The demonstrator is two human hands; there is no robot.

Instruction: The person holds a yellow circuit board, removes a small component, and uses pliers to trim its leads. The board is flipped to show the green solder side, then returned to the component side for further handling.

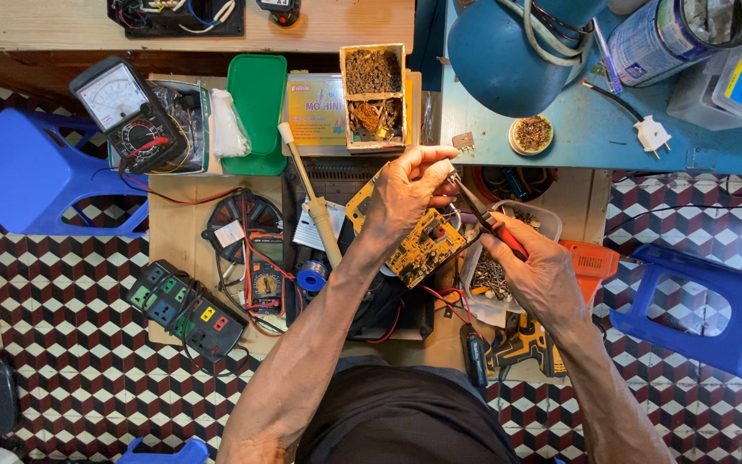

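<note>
Fingers (429, 160) of the left hand (401, 193) are curled together, pinching the upper edge of a yellow circuit board (422, 245) and holding it tilted above the cluttered table (178, 228). Fingers of the right hand (538, 275) are wrapped tight around the red handles of a pair of pliers (483, 215), whose dark metal tip points up and to the left, meeting the left fingertips at the top of the board. The board is mustard yellow, roughly rectangular, its face covered with small dark components and fine printed markings; thin red and black wires (444, 301) trail from its lower side.

Just beside the right hand sits a clear plastic tub (543, 219) of screws, with an orange tool (592, 258) past it. To the left of the board lies a soldering iron (315, 202) with a pale wooden handle, near a small spool of blue wire (311, 277). Farther left are an analogue multimeter (126, 112), a green lid (255, 107) and a black power strip (186, 309) with coloured sockets. Blue plastic stools (36, 176) stand on the checkered floor (70, 378) at either side.
</note>
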